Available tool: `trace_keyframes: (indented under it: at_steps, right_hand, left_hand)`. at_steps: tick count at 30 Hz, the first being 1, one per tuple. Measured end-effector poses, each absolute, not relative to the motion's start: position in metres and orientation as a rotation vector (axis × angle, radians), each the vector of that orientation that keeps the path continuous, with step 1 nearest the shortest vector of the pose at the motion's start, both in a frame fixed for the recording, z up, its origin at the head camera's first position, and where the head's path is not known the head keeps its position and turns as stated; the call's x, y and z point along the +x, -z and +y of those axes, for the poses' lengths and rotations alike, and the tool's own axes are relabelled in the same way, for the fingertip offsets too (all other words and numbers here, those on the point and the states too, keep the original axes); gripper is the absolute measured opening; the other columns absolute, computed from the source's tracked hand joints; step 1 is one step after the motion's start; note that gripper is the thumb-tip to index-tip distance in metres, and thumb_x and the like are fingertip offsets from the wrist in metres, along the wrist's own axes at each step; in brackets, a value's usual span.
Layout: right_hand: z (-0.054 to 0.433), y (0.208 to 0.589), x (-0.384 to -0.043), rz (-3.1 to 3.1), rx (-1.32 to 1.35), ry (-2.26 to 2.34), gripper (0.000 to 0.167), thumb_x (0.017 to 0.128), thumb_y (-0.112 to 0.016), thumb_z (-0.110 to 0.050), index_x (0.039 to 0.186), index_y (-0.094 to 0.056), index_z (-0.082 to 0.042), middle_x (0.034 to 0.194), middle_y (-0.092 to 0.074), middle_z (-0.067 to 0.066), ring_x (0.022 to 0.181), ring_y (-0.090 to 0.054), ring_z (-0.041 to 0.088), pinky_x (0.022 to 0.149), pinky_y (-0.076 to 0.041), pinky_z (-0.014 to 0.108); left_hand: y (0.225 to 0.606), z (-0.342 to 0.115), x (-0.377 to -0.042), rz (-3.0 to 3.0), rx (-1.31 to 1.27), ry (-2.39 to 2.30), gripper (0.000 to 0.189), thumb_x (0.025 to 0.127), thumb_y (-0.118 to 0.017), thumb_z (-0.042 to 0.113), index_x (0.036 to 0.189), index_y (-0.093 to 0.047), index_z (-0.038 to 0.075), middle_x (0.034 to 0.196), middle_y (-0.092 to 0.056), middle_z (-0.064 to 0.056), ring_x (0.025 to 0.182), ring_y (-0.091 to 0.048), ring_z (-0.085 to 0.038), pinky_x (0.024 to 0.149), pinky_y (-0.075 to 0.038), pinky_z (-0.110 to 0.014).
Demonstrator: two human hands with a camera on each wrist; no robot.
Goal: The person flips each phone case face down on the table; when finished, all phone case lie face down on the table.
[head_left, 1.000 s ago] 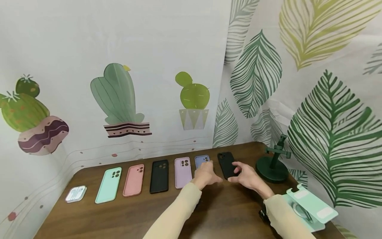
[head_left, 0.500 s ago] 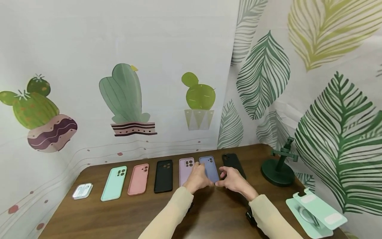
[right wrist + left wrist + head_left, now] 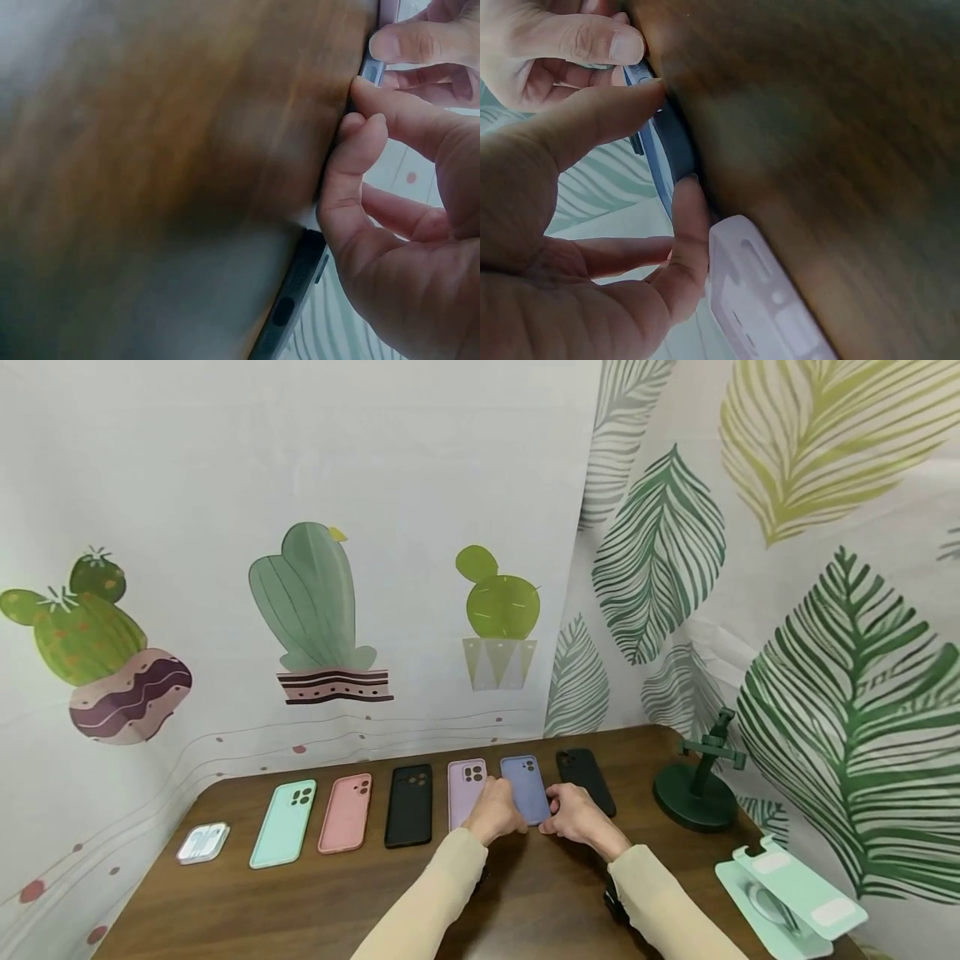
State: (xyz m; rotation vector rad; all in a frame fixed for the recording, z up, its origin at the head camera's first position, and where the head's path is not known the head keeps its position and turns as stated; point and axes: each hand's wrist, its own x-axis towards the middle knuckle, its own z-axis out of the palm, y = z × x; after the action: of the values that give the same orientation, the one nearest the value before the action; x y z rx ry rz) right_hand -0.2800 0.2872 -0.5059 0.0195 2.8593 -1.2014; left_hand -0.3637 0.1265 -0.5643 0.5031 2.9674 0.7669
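Observation:
A blue phone case (image 3: 527,795) lies in the row at the back of the table, its camera cutouts toward the wall. My left hand (image 3: 495,812) holds its lower left corner, thumb on the near edge and a curled finger at the side in the left wrist view. My right hand (image 3: 576,814) pinches the lower right corner, and its thumb comes close to the left thumb. Left of it is a lilac phone case (image 3: 463,787), partly covered by my left hand. A black phone case (image 3: 588,779) lies just right, beyond my right hand.
Farther left lie another black phone case (image 3: 408,806), a pink case (image 3: 345,814), a mint case (image 3: 283,824) and a small clear box (image 3: 203,843). At right are a dark green stand (image 3: 696,795) and a mint folding stand (image 3: 791,893).
My right hand has left the black case and come left to the blue case. My left hand has slid down to the blue case's near left corner. The head view has shifted slightly.

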Motion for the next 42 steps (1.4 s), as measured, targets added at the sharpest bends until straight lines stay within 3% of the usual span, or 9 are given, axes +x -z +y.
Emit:
trace_keyframes:
  at_steps: [7, 13, 20, 34, 42]
  right_hand:
    - [0.287, 0.506, -0.281, 2.853, 0.038, 1.172, 0.069, 0.076, -0.093, 0.0, 0.138, -0.064, 0.011, 0.097, -0.063, 0.009, 0.085, -0.056, 0.02, 0.079, -0.05, 0.033]
    - [0.288, 0.506, -0.28, 2.881, 0.027, 1.152, 0.068, 0.075, -0.095, -0.002, 0.135, -0.067, 0.009, 0.107, -0.069, 0.012, 0.093, -0.06, 0.022, 0.086, -0.056, 0.039]
    - [0.289, 0.506, -0.279, 2.881, 0.034, 1.183, 0.068, 0.073, -0.097, -0.004, 0.134, -0.068, 0.009, 0.105, -0.068, 0.011, 0.092, -0.06, 0.021, 0.087, -0.055, 0.039]
    - [0.285, 0.505, -0.277, 2.891, 0.036, 1.225, 0.064, 0.072, -0.095, -0.002, 0.129, -0.07, 0.01, 0.109, -0.073, 0.015, 0.094, -0.066, 0.023, 0.09, -0.059, 0.043]
    - [0.284, 0.505, -0.277, 2.887, 0.064, 1.243, 0.068, 0.072, -0.095, -0.003, 0.134, -0.069, 0.01, 0.112, -0.074, 0.015, 0.098, -0.066, 0.024, 0.093, -0.059, 0.043]
  left_hand:
    - [0.562, 0.127, -0.363, 2.962, 0.449, -0.765, 0.075, 0.057, -0.108, 0.022, 0.117, -0.074, -0.007, 0.12, -0.069, -0.024, 0.096, -0.063, -0.025, 0.09, -0.061, -0.04]
    - [0.561, 0.13, -0.363, 2.958, 0.403, -0.818, 0.072, 0.054, -0.108, 0.017, 0.112, -0.073, -0.009, 0.111, -0.069, -0.023, 0.092, -0.063, -0.026, 0.089, -0.062, -0.041]
    - [0.558, 0.132, -0.36, 2.941, 0.376, -0.842, 0.064, 0.054, -0.108, 0.014, 0.104, -0.074, -0.007, 0.099, -0.072, -0.018, 0.085, -0.063, -0.024, 0.08, -0.062, -0.04]
    - [0.548, 0.132, -0.351, 2.926, 0.313, -0.926, 0.067, 0.053, -0.106, 0.007, 0.107, -0.073, -0.012, 0.111, -0.067, -0.029, 0.1, -0.067, -0.039, 0.095, -0.062, -0.051]
    - [0.554, 0.132, -0.353, 2.934, 0.305, -0.978, 0.067, 0.05, -0.106, 0.007, 0.106, -0.074, -0.01, 0.107, -0.065, -0.024, 0.094, -0.063, -0.035, 0.092, -0.061, -0.05]
